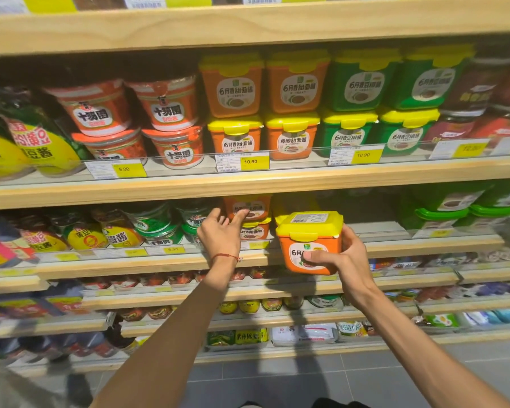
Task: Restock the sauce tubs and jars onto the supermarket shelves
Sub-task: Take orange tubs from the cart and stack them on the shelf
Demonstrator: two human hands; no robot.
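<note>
1. The right hand (pixel 348 260) grasps the held tub (pixel 308 231), an orange sauce tub with a yellow lid. The thumb lies across the front label and the fingers wrap the right side.
2. The held tub is roughly upright, lid up. It is in the air in front of the middle shelf (pixel 424 244) edge, not resting on it.
3. The left hand (pixel 220 234) reaches into the same shelf, just left of the held tub. Its thumb tip touches the front of the upper stacked tub (pixel 252 206) and its fingers sit at that tub's left edge. Cannot tell whether it grips or only touches.
4. The upper stacked tub sits on the lower stacked tub (pixel 255 231). Both are orange with yellow lids and stand back on the middle shelf.
5. A red string bracelet (pixel 226 256) is on the left wrist.
6. The shelf above carries orange tubs (pixel 233 86), green tubs (pixel 362 83) and red round tubs (pixel 100 110), each kind stacked two high.
7. A yellow price tag (pixel 250 161) reading 10.90 sits below the orange tubs.
8. Round green-lidded jars (pixel 156 222) stand left of the left hand on the middle shelf.
9. Grey floor tiles (pixel 277 384) show below.
</note>
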